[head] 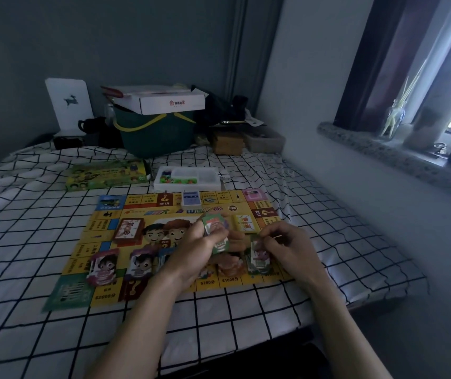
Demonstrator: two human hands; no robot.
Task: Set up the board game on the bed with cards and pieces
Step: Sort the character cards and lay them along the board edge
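Observation:
A yellow game board (104, 236) lies flat on the checked bedsheet. My left hand (194, 253) grips a stack of green-backed cards (214, 231) above the board's middle. My right hand (287, 247) pinches a single card (258, 251) just to the right of that stack. Several character card piles (102, 266) stand in a row along the board's near edge. A red-brown card deck (128, 229) and a yellow deck (246, 224) lie on the board. A blue-and-white card box (190, 198) sits at its far edge.
A white tray (187, 177) of small coloured pieces and the green game box (106, 175) lie beyond the board. A green basket (156, 132) under a white carton (164, 101) stands at the head of the bed. The wall and window sill (383, 151) run along the right.

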